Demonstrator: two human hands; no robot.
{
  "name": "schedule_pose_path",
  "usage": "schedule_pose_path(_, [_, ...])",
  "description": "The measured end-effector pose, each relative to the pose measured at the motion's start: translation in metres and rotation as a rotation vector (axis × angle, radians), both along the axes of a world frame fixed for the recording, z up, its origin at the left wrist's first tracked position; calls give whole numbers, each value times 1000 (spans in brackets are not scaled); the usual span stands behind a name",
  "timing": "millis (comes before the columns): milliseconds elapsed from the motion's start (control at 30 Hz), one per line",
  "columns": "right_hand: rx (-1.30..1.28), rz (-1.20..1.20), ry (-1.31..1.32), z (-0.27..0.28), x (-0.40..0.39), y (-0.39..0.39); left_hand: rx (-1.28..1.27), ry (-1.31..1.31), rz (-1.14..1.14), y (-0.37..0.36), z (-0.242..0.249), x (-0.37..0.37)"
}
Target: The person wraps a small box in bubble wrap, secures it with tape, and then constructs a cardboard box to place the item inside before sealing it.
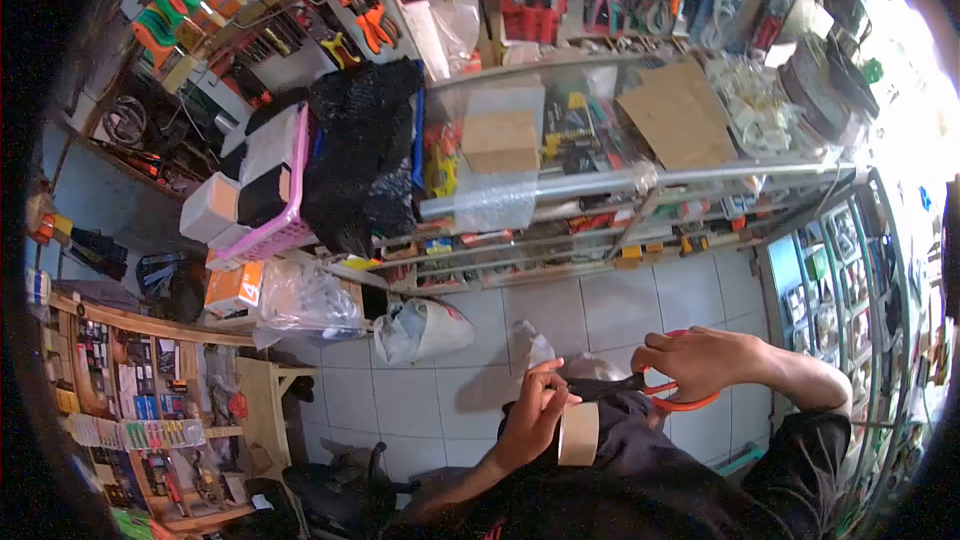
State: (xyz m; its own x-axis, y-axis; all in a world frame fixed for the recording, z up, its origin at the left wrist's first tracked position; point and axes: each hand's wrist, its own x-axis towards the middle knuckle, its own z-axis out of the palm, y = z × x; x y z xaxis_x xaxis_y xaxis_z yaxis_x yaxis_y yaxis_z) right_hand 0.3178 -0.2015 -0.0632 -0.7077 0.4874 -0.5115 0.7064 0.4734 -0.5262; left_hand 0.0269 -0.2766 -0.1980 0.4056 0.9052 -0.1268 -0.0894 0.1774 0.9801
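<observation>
My left hand (pixel 533 418) is above my lap, its fingers bent and drawn together. A roll of beige tape (pixel 579 437) lies against its inner side and looks held there, though the grip is partly hidden. To the right, my right hand (pixel 700 365) is closed on scissors with orange handles (pixel 690 403). Their dark blades point left toward my left fingers and are hard to pick out against my dark clothing (pixel 660 480). Whether the blades touch anything cannot be made out.
A glass display counter (pixel 590 185) runs across the front, with cardboard on top. Left of it stand a pink basket (pixel 290 175) and an orange box (pixel 235 287). A white sack (pixel 430 330) sits on the tiled floor (pixel 420 395). Glass shelving (pixel 850 250) is close by my right arm.
</observation>
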Motion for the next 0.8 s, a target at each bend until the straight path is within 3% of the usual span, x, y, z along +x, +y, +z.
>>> schedule_pose_path(167, [-76,22,-109,-5,-16,40,-90,-4,-54,37,1,-8])
schedule_pose_path(267, [-98,-107,-173,2,-14,87,37,39,-84,58,-10,-24])
schedule_pose_path(300, [-57,-211,-47,-9,-3,101,86,21,-84,65,-17,-29])
schedule_pose_path(333, [-219,-273,-23,-27,6,129,100,-21,-114,71,-23,-33])
schedule_pose_path(400, [-109,-419,14,-47,20,177,131,-103,-179,85,-37,-44])
schedule_pose_path(500, [212,-801,-38,-120,30,236,160,-192,-181,102,-73,-50])
schedule_pose_path(567, [508,-902,-84,-152,26,270,169,-177,-136,123,-50,-59])
schedule_pose_path(600, [534,-945,-111,-150,16,281,180,-164,-114,140,-32,-67])
schedule_pose_path(667, [578,-1032,-161,-149,-9,294,507,-35,-68,179,4,-93])
schedule_pose_path(700, [618,-997,-142,-151,-15,304,796,388,-49,207,49,-118])
schedule_pose_path(733, [651,-961,-125,-158,-19,312,843,324,13,230,60,-135])
schedule_pose_path(800, [740,-958,-163,-189,-19,328,1006,492,128,278,111,-169])
